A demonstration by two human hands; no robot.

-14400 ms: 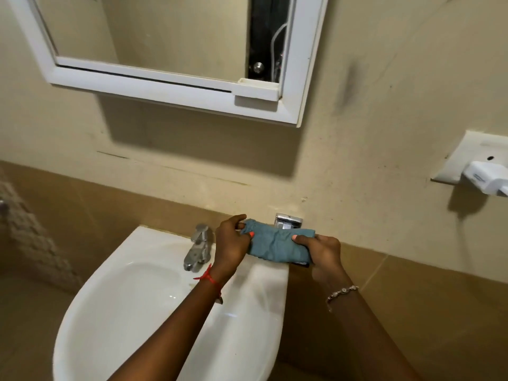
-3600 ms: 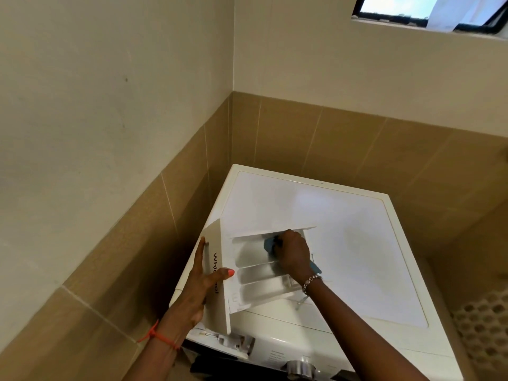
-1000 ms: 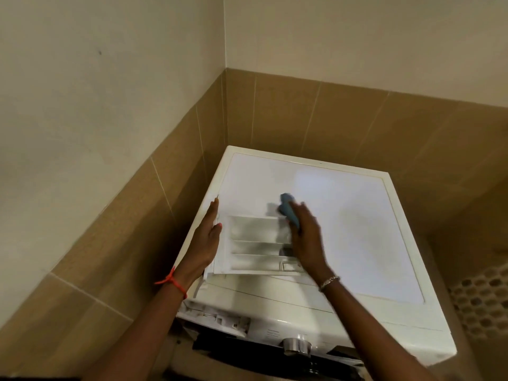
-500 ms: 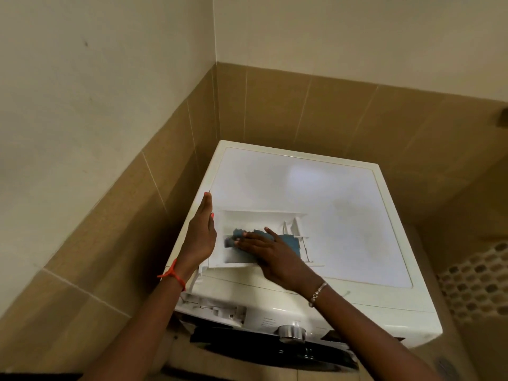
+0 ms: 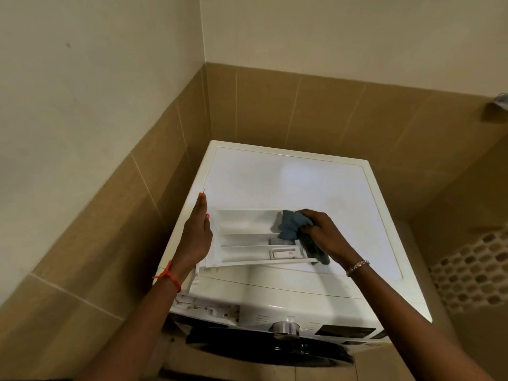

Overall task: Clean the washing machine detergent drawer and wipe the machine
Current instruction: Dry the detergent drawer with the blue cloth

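The white detergent drawer (image 5: 244, 239) lies pulled out on top of the white washing machine (image 5: 316, 185), its compartments facing up. My left hand (image 5: 196, 233) presses flat against the drawer's front panel at its left end, fingers straight. My right hand (image 5: 324, 236) grips a bunched blue cloth (image 5: 291, 225) at the drawer's right end, with the cloth pushed into the rear compartments. Part of the cloth hangs below my palm over the drawer's right edge.
The machine stands in a corner between tan-tiled walls on the left and behind. Its empty drawer slot (image 5: 206, 307), control knob (image 5: 286, 327) and dark door (image 5: 269, 350) face me at the front. A honeycomb-tiled wall (image 5: 472, 270) is on the right.
My right hand has moved the cloth from the drawer's left compartments to its right end. The left hand stays against the front panel.
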